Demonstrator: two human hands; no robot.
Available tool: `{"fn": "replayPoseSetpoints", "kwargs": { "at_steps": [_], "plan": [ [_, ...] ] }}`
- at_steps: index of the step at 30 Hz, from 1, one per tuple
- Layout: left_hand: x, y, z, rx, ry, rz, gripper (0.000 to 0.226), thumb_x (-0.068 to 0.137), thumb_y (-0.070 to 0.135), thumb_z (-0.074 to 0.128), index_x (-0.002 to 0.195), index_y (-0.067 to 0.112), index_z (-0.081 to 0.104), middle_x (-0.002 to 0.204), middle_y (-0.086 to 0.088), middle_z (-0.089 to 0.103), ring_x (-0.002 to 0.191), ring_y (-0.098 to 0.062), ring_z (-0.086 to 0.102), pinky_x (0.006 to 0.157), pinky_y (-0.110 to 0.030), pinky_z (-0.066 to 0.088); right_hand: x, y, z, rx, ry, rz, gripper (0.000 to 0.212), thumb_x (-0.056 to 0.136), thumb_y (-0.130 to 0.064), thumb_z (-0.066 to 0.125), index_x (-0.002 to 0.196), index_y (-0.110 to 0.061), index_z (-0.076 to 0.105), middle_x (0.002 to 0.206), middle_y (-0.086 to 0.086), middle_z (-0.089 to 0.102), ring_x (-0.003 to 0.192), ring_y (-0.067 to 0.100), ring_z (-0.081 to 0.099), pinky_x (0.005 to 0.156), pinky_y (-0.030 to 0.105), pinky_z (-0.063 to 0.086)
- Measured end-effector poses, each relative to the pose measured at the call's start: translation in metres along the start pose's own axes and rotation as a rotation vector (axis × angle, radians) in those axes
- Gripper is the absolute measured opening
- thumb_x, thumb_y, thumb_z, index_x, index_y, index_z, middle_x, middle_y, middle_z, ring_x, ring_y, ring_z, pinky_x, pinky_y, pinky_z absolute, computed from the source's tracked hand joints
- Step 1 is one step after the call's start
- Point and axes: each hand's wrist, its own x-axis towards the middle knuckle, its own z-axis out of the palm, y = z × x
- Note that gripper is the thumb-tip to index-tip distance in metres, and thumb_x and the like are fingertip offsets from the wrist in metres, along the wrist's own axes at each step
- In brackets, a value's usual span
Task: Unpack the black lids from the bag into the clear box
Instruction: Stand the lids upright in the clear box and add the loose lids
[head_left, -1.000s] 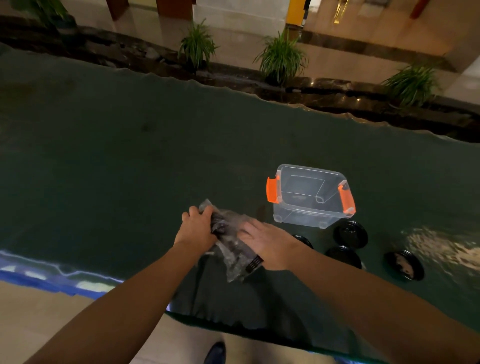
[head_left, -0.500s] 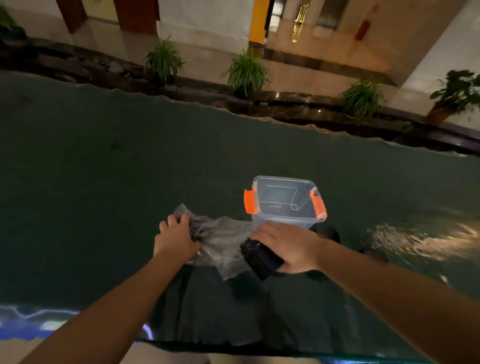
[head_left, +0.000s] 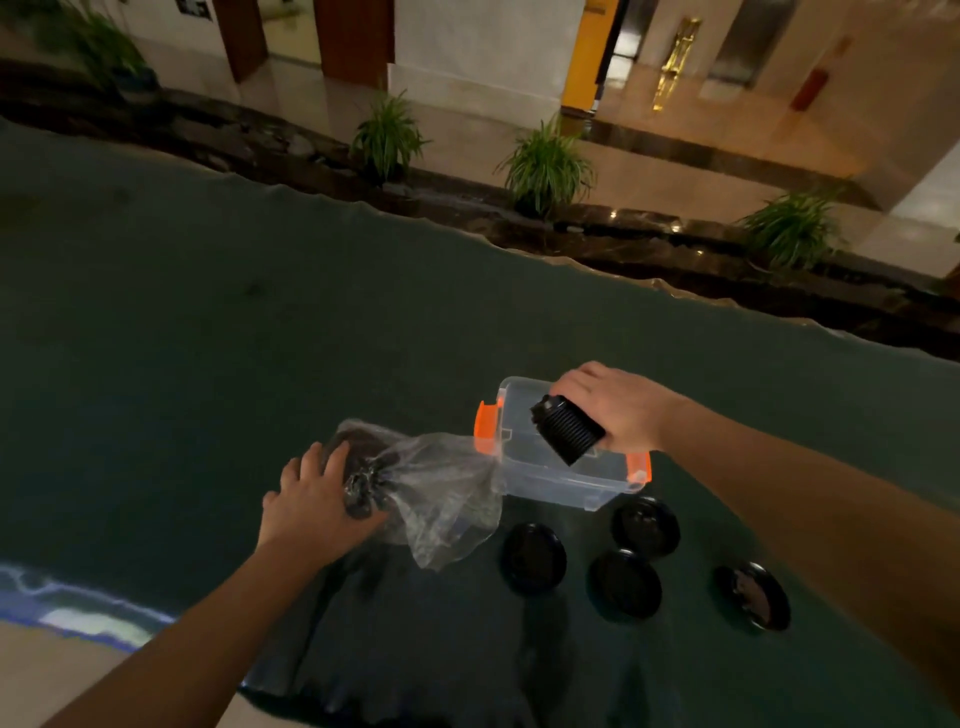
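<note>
A: Head view, item one?
B: Right hand (head_left: 621, 410), clamped round a stack (head_left: 567, 429) of black lids, held tilted over the open box (head_left: 550, 470). Likely so the stack can drop or slide straight in.

A: Item two?
B: Left hand (head_left: 317, 499), fingers spread and pressing down on the closed end of the bag (head_left: 426, 486). Dark lids show bunched under that hand, inside the plastic. The press probably keeps the bag from dragging along with the stack.

A: The bag's mouth?
B: Slack and open, lying against the box's near corner, just beside its left orange latch (head_left: 487, 427). A short carry, I judge.

A: The box itself?
B: Clear, lidless, upright on the dark cloth (head_left: 208, 364). Whether any lids lie inside it, I cannot tell.

A: Loose stock?
B: Four single lids (head_left: 533, 557) flat on the cloth, near the box's front, apart from one another.

A: Surroundings?
B: Potted plants (head_left: 545, 169) beyond the far edge.
</note>
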Motion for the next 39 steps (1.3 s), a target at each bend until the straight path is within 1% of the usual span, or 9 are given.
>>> {"fn": "replayPoseSetpoints", "kwargs": {
  "at_steps": [3,9,13,15,20,25,33,37,39],
  "plan": [
    [-0.012,0.005,0.007,-0.030,0.033,-0.068,0.116,0.063,0.088,0.055,0.157,0.031,0.018,0.165,-0.010,0.022,0.147,-0.038,0.026,0.106,-0.063,0.041,0.015,0.015,0.019,-0.023,-0.064,-0.057,0.080,0.075,-0.024,0.082,0.141,-0.026,0.038,0.136,-0.002,0.051,0.121,0.021,0.047,0.100,0.040,0.048],
    [-0.041,0.009,0.021,-0.045,0.060,-0.168,0.115,0.065,0.090,0.051,0.158,0.031,0.015,0.165,-0.011,0.023,0.147,-0.040,0.029,0.105,-0.065,0.043,0.040,0.017,0.062,0.018,-0.130,-0.165,0.079,0.078,-0.013,0.076,0.143,-0.035,0.036,0.148,0.002,0.032,0.131,0.026,0.041,0.098,0.038,0.050],
    [-0.059,0.007,0.028,-0.021,0.056,-0.219,0.112,0.068,0.087,0.056,0.158,0.032,0.018,0.165,-0.010,0.023,0.146,-0.039,0.031,0.105,-0.065,0.043,0.054,0.011,0.080,0.095,-0.170,-0.202,0.074,0.085,-0.013,0.065,0.142,-0.046,0.031,0.137,0.001,0.032,0.120,0.028,0.046,0.081,0.036,0.051],
    [-0.065,0.005,0.029,-0.011,0.066,-0.232,0.109,0.071,0.085,0.057,0.158,0.032,0.018,0.165,-0.010,0.024,0.146,-0.039,0.032,0.105,-0.064,0.043,0.058,0.008,0.087,0.107,-0.157,-0.221,0.065,0.092,-0.019,0.060,0.141,-0.049,0.029,0.136,-0.001,0.035,0.117,0.025,0.047,0.079,0.037,0.051],
    [-0.070,-0.002,0.025,0.000,0.068,-0.239,0.103,0.077,0.077,0.060,0.158,0.032,0.017,0.165,-0.009,0.024,0.146,-0.038,0.033,0.106,-0.062,0.044,0.064,0.003,0.097,0.126,-0.083,-0.216,0.070,0.090,-0.009,0.063,0.145,-0.037,0.031,0.141,-0.005,0.040,0.122,0.020,0.045,0.089,0.038,0.051],
    [-0.060,0.001,0.021,-0.013,0.048,-0.198,0.101,0.079,0.072,0.062,0.158,0.028,0.018,0.164,-0.009,0.024,0.145,-0.037,0.033,0.106,-0.059,0.044,0.065,0.000,0.096,0.116,-0.051,-0.161,0.067,0.090,-0.014,0.065,0.147,-0.031,0.034,0.149,-0.006,0.043,0.130,0.018,0.046,0.103,0.040,0.046],
    [-0.034,-0.004,0.002,0.005,0.040,-0.074,0.106,0.074,0.079,0.056,0.158,0.027,0.018,0.164,-0.008,0.025,0.146,-0.034,0.032,0.107,-0.058,0.042,0.047,-0.009,0.098,0.054,-0.055,-0.039,0.081,0.087,-0.011,0.067,0.153,-0.031,0.024,0.154,-0.001,0.037,0.134,0.021,0.044,0.099,0.040,0.050],
    [-0.021,-0.005,-0.008,0.007,0.061,-0.019,0.107,0.072,0.083,0.054,0.157,0.029,0.020,0.164,-0.007,0.027,0.148,-0.033,0.030,0.108,-0.057,0.042,0.032,-0.012,0.090,0.084,-0.065,0.007,0.088,0.085,-0.018,0.071,0.155,-0.034,0.020,0.160,-0.004,0.031,0.141,0.020,0.037,0.108,0.041,0.044],
    [-0.015,-0.006,-0.014,-0.003,0.067,0.012,0.106,0.072,0.084,0.054,0.157,0.029,0.021,0.164,-0.007,0.027,0.148,-0.032,0.028,0.109,-0.057,0.041,0.023,-0.017,0.078,0.122,-0.044,0.048,0.083,0.087,-0.024,0.069,0.155,-0.033,0.023,0.162,-0.002,0.029,0.145,0.021,0.033,0.112,0.043,0.040]
  ]
}}
